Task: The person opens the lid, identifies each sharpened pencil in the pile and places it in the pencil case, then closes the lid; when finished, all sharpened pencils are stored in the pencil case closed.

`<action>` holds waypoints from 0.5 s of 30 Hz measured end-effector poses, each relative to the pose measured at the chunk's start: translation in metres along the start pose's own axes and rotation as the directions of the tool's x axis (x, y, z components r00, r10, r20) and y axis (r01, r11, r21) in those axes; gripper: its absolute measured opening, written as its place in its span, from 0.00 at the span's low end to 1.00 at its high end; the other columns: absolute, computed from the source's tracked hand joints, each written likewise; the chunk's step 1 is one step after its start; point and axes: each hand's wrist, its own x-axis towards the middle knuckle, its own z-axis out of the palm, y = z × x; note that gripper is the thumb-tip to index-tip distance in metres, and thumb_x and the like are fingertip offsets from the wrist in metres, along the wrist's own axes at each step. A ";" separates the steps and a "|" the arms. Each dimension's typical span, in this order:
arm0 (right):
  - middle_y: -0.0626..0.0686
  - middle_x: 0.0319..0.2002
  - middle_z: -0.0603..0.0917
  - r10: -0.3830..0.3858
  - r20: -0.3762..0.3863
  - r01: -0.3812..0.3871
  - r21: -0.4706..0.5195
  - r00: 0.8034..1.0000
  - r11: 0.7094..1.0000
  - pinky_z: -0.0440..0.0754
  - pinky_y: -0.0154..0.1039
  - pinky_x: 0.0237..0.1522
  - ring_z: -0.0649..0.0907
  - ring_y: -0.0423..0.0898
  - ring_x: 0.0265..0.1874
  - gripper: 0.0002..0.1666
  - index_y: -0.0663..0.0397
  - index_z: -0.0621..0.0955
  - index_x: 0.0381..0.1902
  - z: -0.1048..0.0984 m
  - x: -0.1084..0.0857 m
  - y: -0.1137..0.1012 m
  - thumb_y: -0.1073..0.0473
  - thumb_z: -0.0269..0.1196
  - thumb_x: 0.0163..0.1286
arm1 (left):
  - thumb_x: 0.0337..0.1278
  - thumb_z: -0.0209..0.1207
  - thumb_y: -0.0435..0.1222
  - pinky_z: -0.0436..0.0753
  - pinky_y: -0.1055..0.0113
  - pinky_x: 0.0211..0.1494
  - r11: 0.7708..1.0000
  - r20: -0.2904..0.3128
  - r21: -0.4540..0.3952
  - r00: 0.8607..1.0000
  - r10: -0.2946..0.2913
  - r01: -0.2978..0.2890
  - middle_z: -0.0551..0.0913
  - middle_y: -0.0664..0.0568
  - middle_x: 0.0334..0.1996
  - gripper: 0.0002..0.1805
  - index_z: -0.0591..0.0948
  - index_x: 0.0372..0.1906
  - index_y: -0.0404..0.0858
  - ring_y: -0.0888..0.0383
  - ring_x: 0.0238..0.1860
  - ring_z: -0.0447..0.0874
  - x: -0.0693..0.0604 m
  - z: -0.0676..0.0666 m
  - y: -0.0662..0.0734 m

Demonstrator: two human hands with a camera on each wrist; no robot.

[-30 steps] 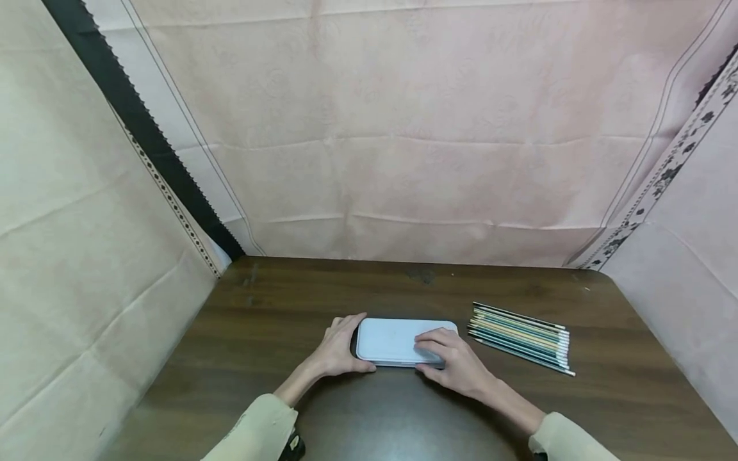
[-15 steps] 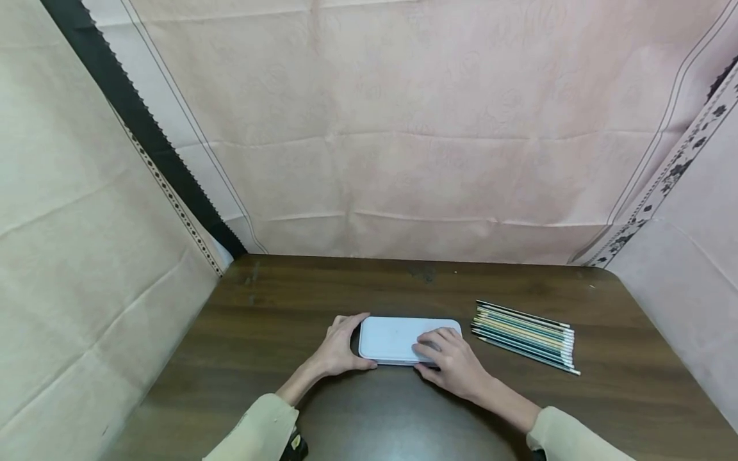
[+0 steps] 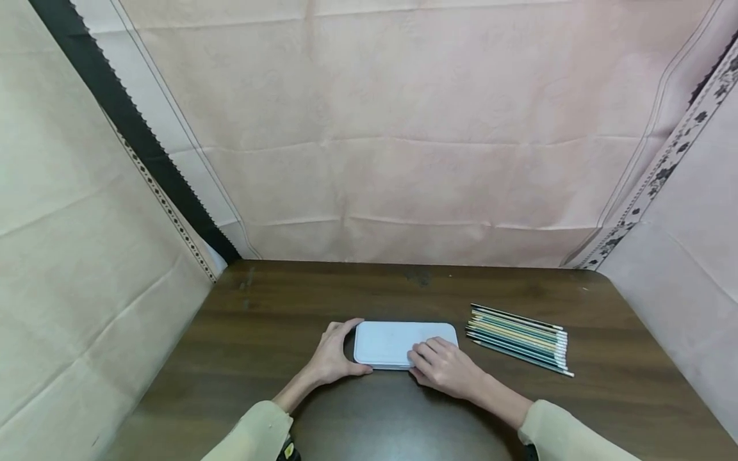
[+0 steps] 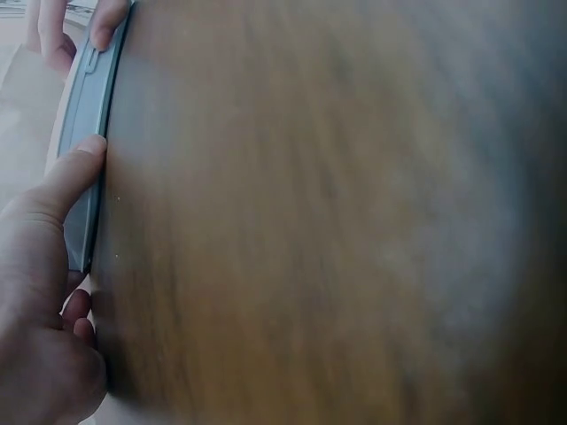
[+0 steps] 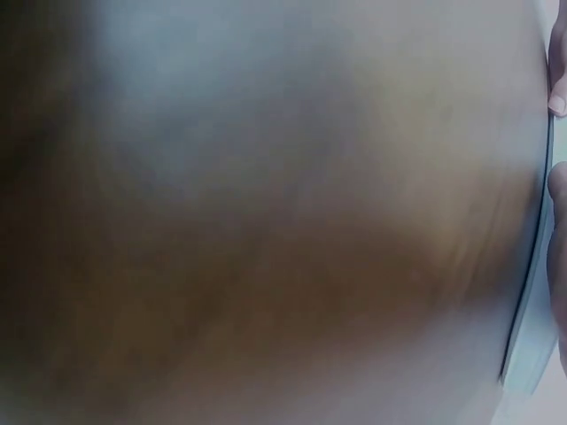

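The left hand (image 3: 331,356) is gripping the pale case (image 3: 371,349) by its left end, and the right hand (image 3: 442,369) is pinching its near edge, fingers bent over the lid (image 3: 392,334). Lying on the worktop (image 3: 357,419) beside the pencils (image 3: 519,339), the case is looking stiff, light and perhaps slick (that smooth lid), its long edges probably offering the best hold.

The right hand (image 3: 444,370) hides the near right part of the white, rounded rectangular case (image 3: 382,341). The head view's bottom edge cuts off both pale green sleeves (image 3: 254,432). The brown wood-grained counter (image 5: 266,266) blurs from the right wrist; details on the slim green, yellow and black pencils (image 3: 519,339) are too small to tell.
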 end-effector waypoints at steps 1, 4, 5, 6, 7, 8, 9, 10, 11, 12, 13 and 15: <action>0.53 0.34 0.84 -0.007 0.012 0.007 -0.008 1.000 1.000 0.83 0.41 0.37 0.82 0.46 0.31 0.14 0.57 0.84 0.38 0.000 0.000 0.000 0.52 0.59 0.72 | 0.32 0.82 0.50 0.70 0.46 0.55 1.000 -0.001 0.003 1.000 -0.006 0.006 0.74 0.49 0.59 0.53 0.71 0.70 0.43 0.49 0.59 0.66 -0.001 0.000 0.000; 0.52 0.34 0.84 -0.020 0.031 0.021 -0.019 0.999 1.000 0.83 0.40 0.37 0.83 0.46 0.31 0.15 0.56 0.84 0.38 0.000 0.000 0.000 0.52 0.57 0.73 | 0.32 0.81 0.50 0.70 0.47 0.54 1.000 0.000 0.006 1.000 -0.015 0.015 0.73 0.48 0.58 0.53 0.71 0.70 0.44 0.48 0.58 0.66 -0.002 0.000 0.000; 0.52 0.34 0.84 -0.021 0.030 0.022 -0.018 0.999 1.000 0.83 0.40 0.37 0.83 0.46 0.31 0.15 0.56 0.84 0.38 -0.001 -0.001 0.000 0.52 0.57 0.73 | 0.32 0.81 0.50 0.70 0.47 0.54 1.000 0.002 0.003 1.000 -0.017 0.017 0.73 0.48 0.58 0.53 0.71 0.71 0.44 0.48 0.58 0.66 -0.002 0.000 0.000; 0.52 0.34 0.84 -0.024 0.028 0.024 -0.020 0.999 1.000 0.83 0.39 0.37 0.83 0.46 0.31 0.15 0.56 0.84 0.38 -0.001 -0.001 0.001 0.52 0.57 0.73 | 0.33 0.81 0.51 0.71 0.47 0.54 1.000 0.002 0.000 1.000 -0.017 0.017 0.73 0.47 0.58 0.53 0.71 0.71 0.44 0.48 0.58 0.67 -0.002 0.000 0.001; 0.52 0.34 0.84 -0.029 0.023 0.030 -0.023 0.999 0.999 0.83 0.39 0.36 0.83 0.46 0.31 0.16 0.56 0.84 0.38 0.000 -0.001 0.001 0.52 0.56 0.74 | 0.33 0.81 0.51 0.71 0.47 0.54 1.000 0.003 -0.001 1.000 -0.018 0.018 0.73 0.47 0.58 0.53 0.71 0.71 0.43 0.48 0.58 0.67 -0.002 0.000 0.001; 0.52 0.34 0.84 -0.033 0.023 0.034 -0.024 0.999 0.999 0.83 0.39 0.36 0.83 0.46 0.31 0.16 0.56 0.84 0.38 -0.001 -0.001 0.002 0.52 0.56 0.74 | 0.33 0.81 0.50 0.71 0.47 0.54 1.000 0.001 -0.005 1.000 -0.018 0.018 0.73 0.47 0.57 0.53 0.71 0.71 0.43 0.48 0.58 0.67 -0.002 0.000 0.001; 0.52 0.34 0.84 -0.040 0.023 0.040 -0.027 0.999 0.999 0.83 0.39 0.36 0.83 0.46 0.31 0.16 0.56 0.84 0.38 -0.001 -0.001 0.002 0.52 0.56 0.74 | 0.33 0.81 0.50 0.71 0.47 0.54 1.000 0.002 -0.006 1.000 -0.020 0.021 0.73 0.47 0.57 0.53 0.71 0.71 0.43 0.48 0.57 0.67 -0.002 0.000 0.002; 0.52 0.34 0.84 -0.044 0.024 0.045 -0.029 0.999 0.999 0.83 0.39 0.36 0.83 0.46 0.31 0.16 0.56 0.84 0.38 0.000 -0.001 0.003 0.52 0.56 0.74 | 0.33 0.81 0.50 0.71 0.47 0.54 1.000 0.000 -0.009 1.000 -0.022 0.022 0.73 0.47 0.57 0.53 0.71 0.71 0.43 0.48 0.57 0.67 -0.002 -0.001 0.002; 0.52 0.34 0.84 -0.049 0.027 0.050 -0.031 0.998 0.998 0.83 0.39 0.36 0.83 0.46 0.31 0.15 0.56 0.84 0.38 0.000 0.000 0.003 0.52 0.56 0.74 | 0.33 0.81 0.50 0.71 0.47 0.54 1.000 0.000 -0.012 1.000 -0.027 0.027 0.73 0.47 0.57 0.53 0.71 0.71 0.43 0.49 0.57 0.67 -0.003 -0.001 0.002; 0.52 0.34 0.84 -0.055 0.027 0.056 -0.031 0.998 0.998 0.83 0.39 0.36 0.83 0.45 0.31 0.15 0.57 0.84 0.38 0.000 0.000 0.003 0.52 0.56 0.74 | 0.33 0.81 0.50 0.71 0.48 0.53 0.999 -0.001 -0.011 1.000 -0.030 0.030 0.73 0.47 0.57 0.53 0.71 0.70 0.43 0.49 0.57 0.67 -0.003 -0.001 0.002; 0.52 0.34 0.84 -0.060 0.027 0.061 -0.032 0.998 0.998 0.83 0.39 0.35 0.83 0.46 0.31 0.15 0.57 0.84 0.38 0.000 0.000 0.003 0.52 0.56 0.74 | 0.33 0.81 0.50 0.71 0.48 0.53 0.999 -0.001 -0.008 0.999 -0.033 0.033 0.73 0.47 0.57 0.53 0.71 0.71 0.43 0.49 0.56 0.67 -0.003 -0.001 0.002; 0.52 0.34 0.84 -0.069 0.029 0.070 -0.030 0.997 0.997 0.83 0.39 0.35 0.83 0.46 0.31 0.16 0.57 0.84 0.38 -0.001 0.001 0.003 0.52 0.56 0.74 | 0.32 0.82 0.50 0.71 0.48 0.53 0.999 -0.004 -0.005 0.999 -0.035 0.035 0.73 0.47 0.56 0.53 0.71 0.71 0.43 0.49 0.56 0.67 -0.003 -0.001 0.001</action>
